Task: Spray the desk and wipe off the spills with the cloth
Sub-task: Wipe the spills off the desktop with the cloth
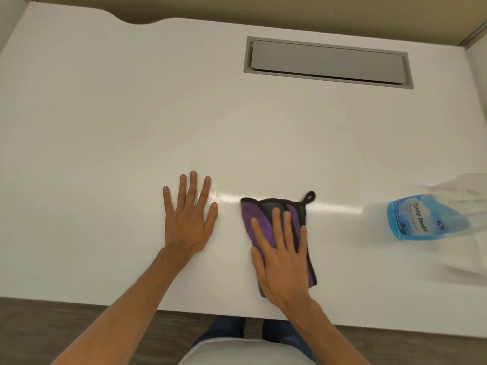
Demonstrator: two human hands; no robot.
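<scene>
A purple cloth with a black border and hanging loop lies folded on the white desk near its front edge. My right hand presses flat on top of the cloth, fingers spread, covering its lower half. My left hand rests palm down on the bare desk just left of the cloth, fingers apart, holding nothing. A spray bottle with blue liquid and a blue label stands at the right edge, blurred at its top. A wet sheen streaks the desk between my left hand and the bottle.
A grey rectangular cable hatch is set into the desk at the back right. A curved cut-out notches the desk's back edge at the left. Dark flooring and my legs show below the front edge.
</scene>
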